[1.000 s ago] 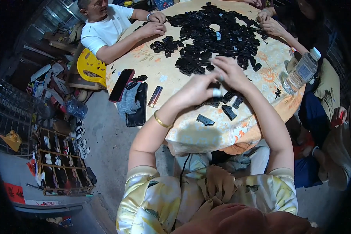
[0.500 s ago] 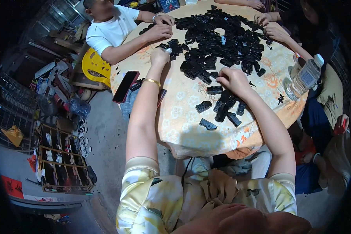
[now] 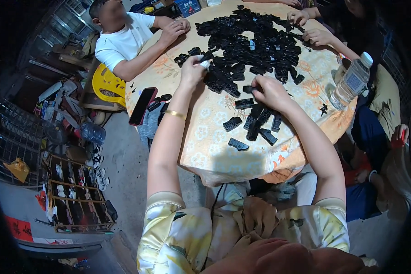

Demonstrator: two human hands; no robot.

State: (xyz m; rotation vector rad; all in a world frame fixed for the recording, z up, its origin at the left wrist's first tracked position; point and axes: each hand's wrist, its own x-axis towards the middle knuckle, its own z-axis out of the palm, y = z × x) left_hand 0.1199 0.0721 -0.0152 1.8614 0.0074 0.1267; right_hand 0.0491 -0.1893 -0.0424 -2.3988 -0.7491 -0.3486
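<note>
Evidently, much remains at a cloth-covered table (image 3: 201, 132), where a broad heap of black pieces (image 3: 251, 52) dwarfs the small cluster (image 3: 259, 119) lying closest to the seated worker. By that measure, only a modest share seems to have been dealt with, though nothing visible marks either group as finished. At the heap's near left edge, the worker's left hand (image 3: 193, 71) is partly curled, fingertips at the black pieces beside a bit of white (image 3: 205, 65); blur leaves it unclear whether it grips one. The right hand (image 3: 271, 94), fingers bent and drawn together, pinches a small dark piece (image 3: 248, 89) between heap and cluster. Across the table, a co-worker in white (image 3: 129, 42) rests both hands together, while another person's hands (image 3: 318, 37) touch the heap's right side
</note>
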